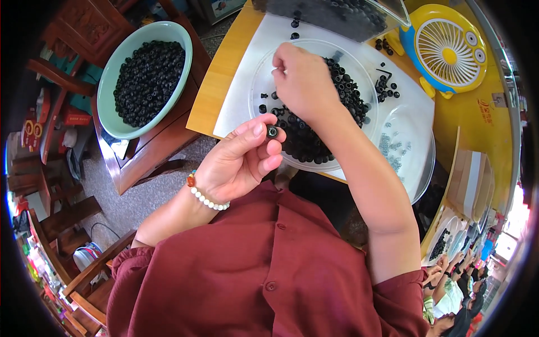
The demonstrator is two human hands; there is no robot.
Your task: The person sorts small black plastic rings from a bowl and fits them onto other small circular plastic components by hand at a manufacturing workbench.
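My left hand (238, 154) pinches a small round black part (272, 131) with a hole in its end, between thumb and fingers, just off the near left rim of a clear round tray. A bracelet of pale beads is on that wrist. Above the left part of the clear tray (255, 76), my right hand (305, 81) is closed with its fingertips bent down. Whatever those fingers hold, if anything, is hidden. Many black parts (306, 143) of the same sort are heaped in the tray, with a few loose ones beside the right hand.
A pale green basin (185, 73) full of black parts stands at left. A clear bin (331, 17) of dark parts sits at the far edge. Right of the tray are loose parts, a hex key (385, 72), a second clear tray (424, 163) with clear pieces, and a yellow-blue fan (449, 53).
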